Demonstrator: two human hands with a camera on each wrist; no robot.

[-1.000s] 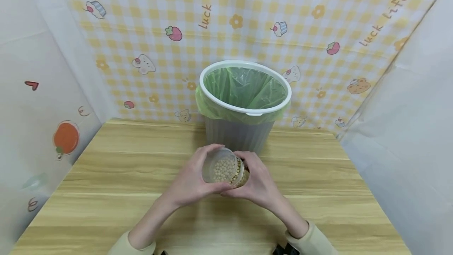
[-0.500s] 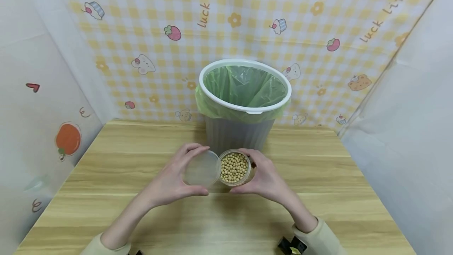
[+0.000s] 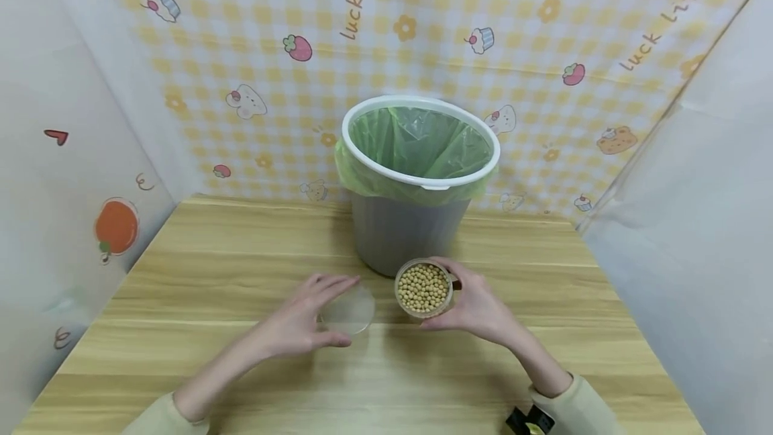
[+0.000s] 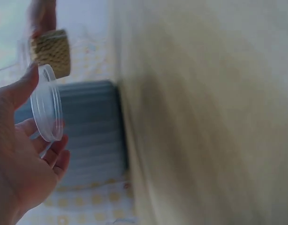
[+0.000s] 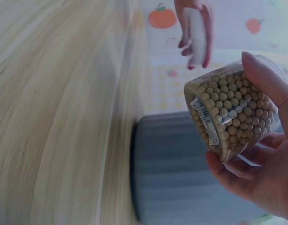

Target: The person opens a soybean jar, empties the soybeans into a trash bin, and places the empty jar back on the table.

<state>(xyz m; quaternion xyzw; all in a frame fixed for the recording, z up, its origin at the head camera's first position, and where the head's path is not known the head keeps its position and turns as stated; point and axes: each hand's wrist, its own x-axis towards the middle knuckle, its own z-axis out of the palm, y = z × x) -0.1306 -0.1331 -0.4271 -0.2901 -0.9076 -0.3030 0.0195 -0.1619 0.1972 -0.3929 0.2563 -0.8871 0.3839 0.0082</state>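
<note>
My left hand (image 3: 296, 321) holds a round clear plastic lid (image 3: 349, 309) between thumb and fingers, low over the table's middle. The left wrist view shows the lid's raised rim (image 4: 46, 105) edge-on. To its right, apart from the lid, my right hand (image 3: 477, 307) grips a clear plastic jar (image 5: 231, 110) by its side. Pale round soybeans (image 3: 424, 287) fill the jar almost to its uncovered mouth, which faces up toward the head camera. A white barcode label (image 5: 206, 121) is stuck on the jar's base.
Just behind the jar stands a grey ribbed trash bin (image 3: 401, 230) with a white rim ring (image 3: 423, 181) and a green bag (image 3: 417, 143) lining it. The wooden table (image 3: 241, 233) ends at a checked cloth (image 3: 272, 86) at the back. White sheets hang on both sides.
The lid has come away from the jar's mouth. My left hand has carried it left and down, while my right hand has shifted the jar of soybeans a little right.
</note>
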